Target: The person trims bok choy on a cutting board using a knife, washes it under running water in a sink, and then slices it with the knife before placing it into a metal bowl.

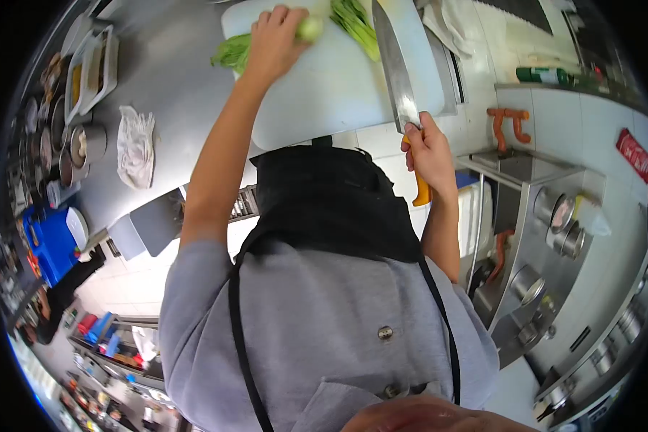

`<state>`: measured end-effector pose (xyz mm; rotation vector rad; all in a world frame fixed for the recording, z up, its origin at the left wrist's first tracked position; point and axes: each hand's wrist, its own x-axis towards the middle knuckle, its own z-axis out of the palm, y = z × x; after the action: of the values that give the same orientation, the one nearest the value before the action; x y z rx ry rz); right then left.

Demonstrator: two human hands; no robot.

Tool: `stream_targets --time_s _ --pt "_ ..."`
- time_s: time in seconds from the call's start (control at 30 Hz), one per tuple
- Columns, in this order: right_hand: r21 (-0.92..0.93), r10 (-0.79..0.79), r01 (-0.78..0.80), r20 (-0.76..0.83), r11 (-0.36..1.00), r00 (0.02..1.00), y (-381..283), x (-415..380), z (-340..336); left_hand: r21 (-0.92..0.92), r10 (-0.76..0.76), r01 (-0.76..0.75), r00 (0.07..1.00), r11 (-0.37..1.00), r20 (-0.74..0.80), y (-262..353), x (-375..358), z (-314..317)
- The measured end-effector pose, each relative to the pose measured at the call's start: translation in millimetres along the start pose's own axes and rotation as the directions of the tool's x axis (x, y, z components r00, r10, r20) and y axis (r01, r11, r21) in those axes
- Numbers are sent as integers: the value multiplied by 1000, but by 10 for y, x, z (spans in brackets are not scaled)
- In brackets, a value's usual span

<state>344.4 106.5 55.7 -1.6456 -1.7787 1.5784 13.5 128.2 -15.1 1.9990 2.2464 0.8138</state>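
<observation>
My left hand is closed over a green leafy vegetable on the white cutting board. The leaves stick out to the left of the hand and the pale, rounded base shows at its right. In my right hand is a large knife with an orange handle, its blade pointing away from me over the right part of the board. Another green leafy vegetable lies at the board's far side, between the left hand and the blade.
A crumpled white cloth lies on the steel counter at left, near a plastic container and metal pots. Another cloth is beyond the knife. At far left, a person in dark clothes is partly visible.
</observation>
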Motion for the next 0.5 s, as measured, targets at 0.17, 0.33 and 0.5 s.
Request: stream_targets --time_s 0.17,0.33,0.5 --pt "-76 0 6 80 997 997 314 -123 75 -17 172 -172 984 985 48 358 -878 -69" --pt "-283 -196 238 171 929 966 330 -127 141 -8 38 -38 999 999 -7 571 -1288 -226" --pt "-471 -244 338 250 815 937 5 -192 58 -190 -14 -17 987 982 -157 630 -1417 -52"
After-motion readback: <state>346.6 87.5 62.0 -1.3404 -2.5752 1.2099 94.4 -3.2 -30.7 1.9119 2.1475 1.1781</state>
